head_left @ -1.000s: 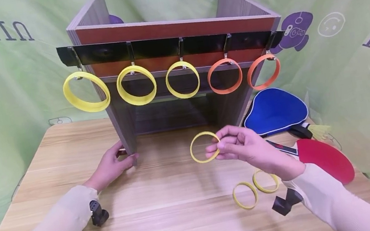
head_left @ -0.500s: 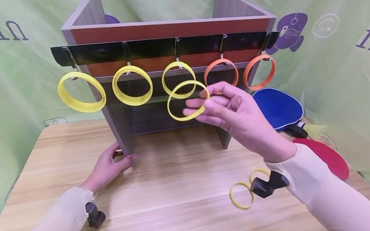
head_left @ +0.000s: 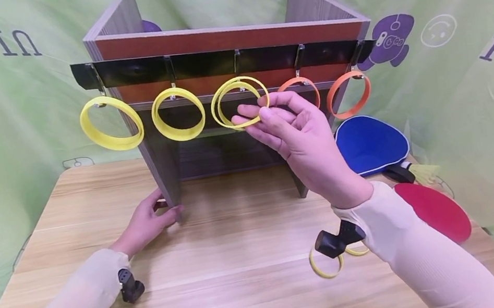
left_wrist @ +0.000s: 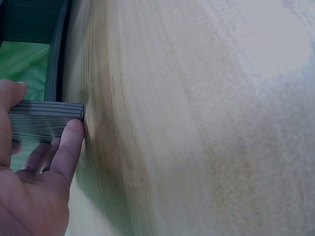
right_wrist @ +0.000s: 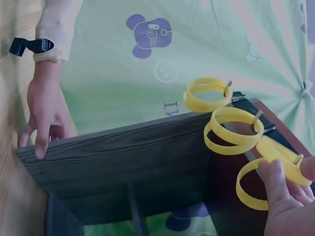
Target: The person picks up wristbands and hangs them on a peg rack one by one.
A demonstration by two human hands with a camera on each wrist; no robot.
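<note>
My right hand (head_left: 307,140) pinches a thin yellow ring (head_left: 214,110) between thumb and fingers, at the middle hook of a black rail (head_left: 201,65). The held ring overlaps another yellow ring hanging there; whether it is on the hook I cannot tell. Two more hooks to the left carry yellow rings (head_left: 184,135). On the right hang orange rings (head_left: 351,112), one partly behind my fingers. Low on the left, my left hand (head_left: 145,223) grips the bottom edge of a grey wood-grain rack's side panel (left_wrist: 49,110), thumb and fingers on opposite faces.
Two yellow rings (head_left: 328,275) lie on the table (head_left: 228,293) under my right wrist, partly hidden by its camera. To the right are a blue paddle case (head_left: 370,142), a shuttlecock (head_left: 422,173) and a red table tennis paddle (head_left: 435,211). Green cloth (head_left: 482,105) surrounds the table.
My right hand has lifted the yellow ring from low over the table up and slightly left to the middle hook. My left hand has kept its grip on the panel.
</note>
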